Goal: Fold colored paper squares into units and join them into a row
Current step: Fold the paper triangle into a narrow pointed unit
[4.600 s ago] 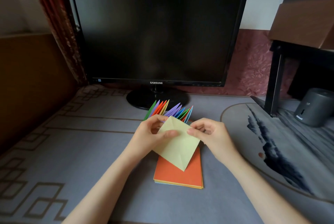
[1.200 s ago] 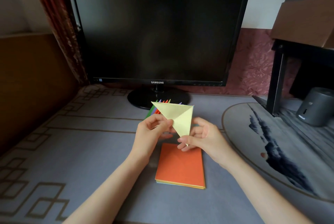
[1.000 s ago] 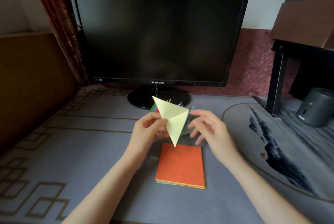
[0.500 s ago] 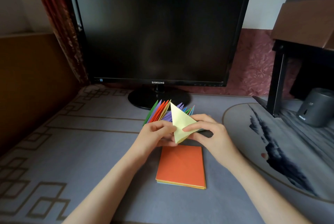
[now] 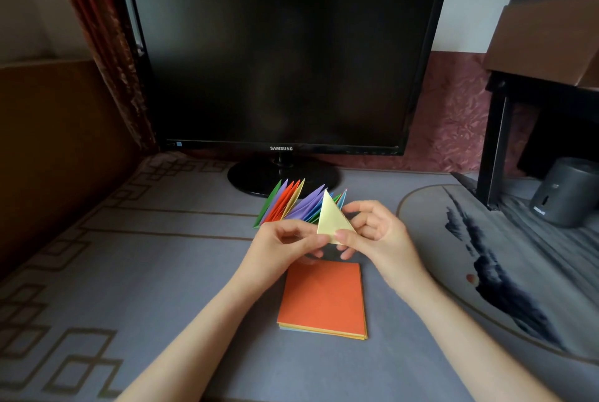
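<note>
Both hands up over orange paper stack (image 5: 324,298). Left hand (image 5: 285,247) and right hand (image 5: 376,236) pinching yellow folded triangle (image 5: 332,218) at bottom edge, point up. Colored row (image 5: 291,204) just behind, by monitor (image 5: 278,58) stand.

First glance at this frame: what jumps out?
The pale yellow triangle, pinched between the left hand and right hand at centre frame, draws the eye first. Just behind it stands a fan of coloured folded units before the dark monitor; an orange-topped paper stack lies on the table below the hands.
</note>
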`<action>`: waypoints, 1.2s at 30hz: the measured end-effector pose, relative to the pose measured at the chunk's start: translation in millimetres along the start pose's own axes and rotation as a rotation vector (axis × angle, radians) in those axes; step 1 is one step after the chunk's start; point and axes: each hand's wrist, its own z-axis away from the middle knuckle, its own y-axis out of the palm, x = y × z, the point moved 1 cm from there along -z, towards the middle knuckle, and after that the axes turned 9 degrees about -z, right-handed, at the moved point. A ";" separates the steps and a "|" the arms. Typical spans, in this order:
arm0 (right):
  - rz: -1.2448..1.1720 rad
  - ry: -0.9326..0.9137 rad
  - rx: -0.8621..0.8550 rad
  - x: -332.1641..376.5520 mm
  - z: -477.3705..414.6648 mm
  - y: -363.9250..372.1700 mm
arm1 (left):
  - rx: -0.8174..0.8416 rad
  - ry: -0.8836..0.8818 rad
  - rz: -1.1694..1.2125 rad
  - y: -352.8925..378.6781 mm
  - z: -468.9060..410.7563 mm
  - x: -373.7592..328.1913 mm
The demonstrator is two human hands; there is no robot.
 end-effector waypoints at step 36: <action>0.125 0.103 0.080 9.9 3.3 0.5 | 0.039 0.119 -0.160 -3.1 -1.0 3.4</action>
